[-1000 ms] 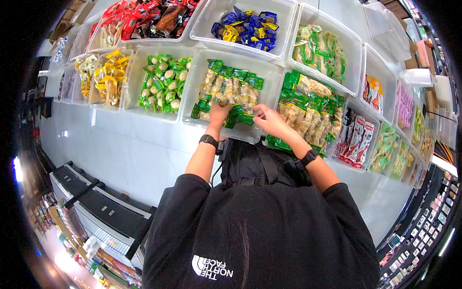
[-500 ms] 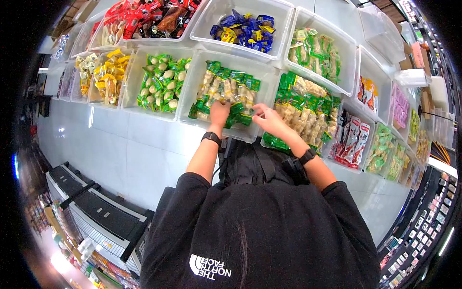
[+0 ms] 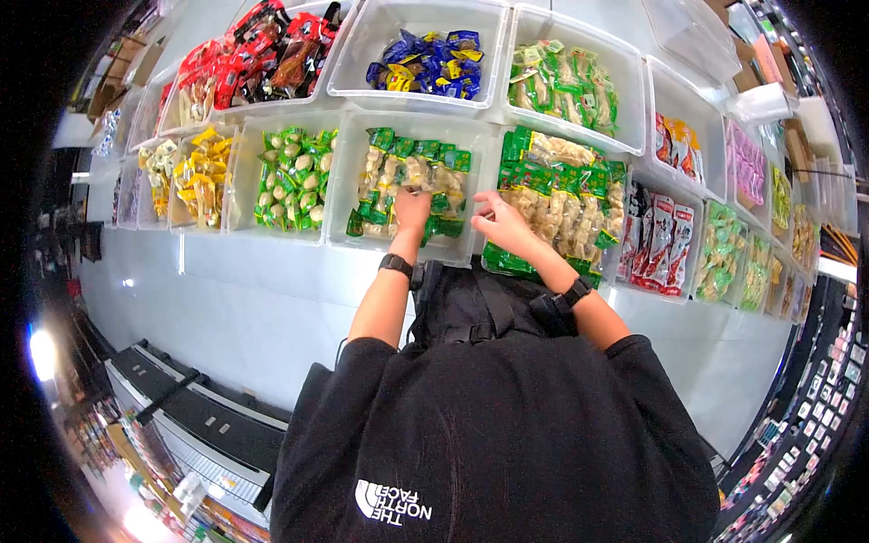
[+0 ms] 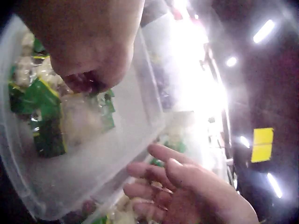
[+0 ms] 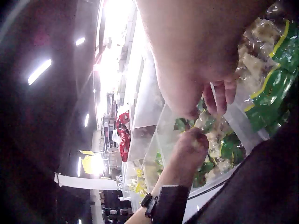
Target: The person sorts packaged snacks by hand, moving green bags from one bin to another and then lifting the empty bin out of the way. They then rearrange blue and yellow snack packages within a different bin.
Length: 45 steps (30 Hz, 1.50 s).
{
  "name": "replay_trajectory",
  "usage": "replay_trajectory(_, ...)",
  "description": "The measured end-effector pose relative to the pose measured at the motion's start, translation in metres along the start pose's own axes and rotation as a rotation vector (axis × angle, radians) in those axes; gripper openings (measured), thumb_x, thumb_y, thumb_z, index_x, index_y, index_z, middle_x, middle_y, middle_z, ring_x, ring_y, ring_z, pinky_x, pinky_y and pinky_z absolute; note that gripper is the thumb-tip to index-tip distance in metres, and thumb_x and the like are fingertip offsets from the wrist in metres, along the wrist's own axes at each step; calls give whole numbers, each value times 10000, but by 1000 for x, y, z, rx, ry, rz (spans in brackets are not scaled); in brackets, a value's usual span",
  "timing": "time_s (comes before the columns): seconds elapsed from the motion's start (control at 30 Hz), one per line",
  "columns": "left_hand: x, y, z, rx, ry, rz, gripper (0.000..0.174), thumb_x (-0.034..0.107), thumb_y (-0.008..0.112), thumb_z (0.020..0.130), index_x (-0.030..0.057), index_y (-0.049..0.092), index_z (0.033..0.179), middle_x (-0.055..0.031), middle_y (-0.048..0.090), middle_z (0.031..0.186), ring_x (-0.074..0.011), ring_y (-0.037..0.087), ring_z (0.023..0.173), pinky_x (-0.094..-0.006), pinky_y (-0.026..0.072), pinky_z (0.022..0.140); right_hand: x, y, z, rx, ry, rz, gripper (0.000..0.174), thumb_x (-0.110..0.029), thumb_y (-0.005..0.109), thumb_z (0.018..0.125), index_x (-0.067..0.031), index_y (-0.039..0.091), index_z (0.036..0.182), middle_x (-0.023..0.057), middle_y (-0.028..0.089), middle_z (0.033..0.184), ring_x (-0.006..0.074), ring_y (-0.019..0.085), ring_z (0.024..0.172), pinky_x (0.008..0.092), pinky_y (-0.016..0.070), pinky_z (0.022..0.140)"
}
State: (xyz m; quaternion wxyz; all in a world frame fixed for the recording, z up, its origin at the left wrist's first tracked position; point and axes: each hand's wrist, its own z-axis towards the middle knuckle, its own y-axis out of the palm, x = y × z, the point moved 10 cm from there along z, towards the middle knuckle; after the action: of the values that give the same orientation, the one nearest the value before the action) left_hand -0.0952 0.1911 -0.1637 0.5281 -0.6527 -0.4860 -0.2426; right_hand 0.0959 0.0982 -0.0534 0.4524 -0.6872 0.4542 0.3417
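Note:
My left hand [image 3: 412, 214] is inside a translucent plastic bin [image 3: 339, 213], fingers curled down at the clear-and-green snack packets [image 3: 443, 181] with knobbly beige food. The left wrist view shows these fingers [image 4: 81, 84] bent at the top of a clear packet [image 4: 79, 116], their tips partly hidden under the hand. By the bin's right wall, my right hand [image 3: 507, 226] hovers with loosely bent fingers and holds nothing. Just right of it lies a stack of larger green-ended packets [image 3: 561, 195] of similar beige food.
A bin of green packets with round pale pieces [image 3: 294, 176] stands to the left. Behind are bins with blue packets [image 3: 434, 63], red packets [image 3: 272, 59] and green packets [image 3: 566, 86]. Red-and-white pouches [image 3: 665, 244] lie at right. Dark-topped units [image 3: 181, 389] stand at lower left.
The head view has shifted, so the bins appear further left. My left hand stays among the packets; green packet ends beside it show less. My right hand barely moves, keeping its fingers loose.

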Motion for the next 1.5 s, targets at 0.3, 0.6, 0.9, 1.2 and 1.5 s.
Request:
replay_trajectory(0.3, 226, 11, -162, -348, 822, 336, 291, 54, 550, 742, 12, 515, 1027, -177, 590, 905, -345, 602, 753, -404, 489, 634, -7, -32, 0, 214, 154, 853, 490, -362, 583, 856, -31, 400, 1167, 64, 548, 960, 127, 561, 846, 282, 473, 666)
replay_trajectory(0.6, 231, 71, -253, -862, 1253, 595, 446, 114, 624, 707, 35, 486, 1123, -140, 558, 1034, -303, 550, 960, -384, 478, 794, 19, -67, -56, 188, 79, 1261, 170, -171, 580, 847, -107, 545, 1000, 18, 571, 846, 113, 566, 788, 266, 471, 672)
replay_trajectory(0.9, 234, 98, -276, -1015, 1371, 494, 478, 190, 618, 778, 103, 461, 1222, -134, 478, 1159, -311, 486, 1049, -399, 420, 884, 77, -150, -122, 590, 129, 729, 282, -119, 527, 839, -10, 522, 1099, 62, 606, 934, 115, 576, 802, 251, 460, 711)
replay_trajectory(1.2, 230, 145, -302, -1035, 1614, 507, 483, 149, 598, 751, 104, 455, 1210, -124, 445, 1213, -302, 423, 1151, -419, 366, 955, 86, -205, -127, 748, 142, 12, 390, -68, 634, 745, 10, 494, 1100, 99, 625, 945, 166, 605, 818, 300, 488, 733)
replay_trajectory(1.5, 209, 128, -273, -892, 1509, 435, 326, 88, 580, 748, 80, 538, 1071, -121, 497, 1155, -301, 447, 1129, -412, 377, 946, 47, -202, -152, 1008, 113, -505, 286, -109, 615, 701, -15, 534, 959, 129, 578, 842, 304, 555, 810, 412, 447, 709)
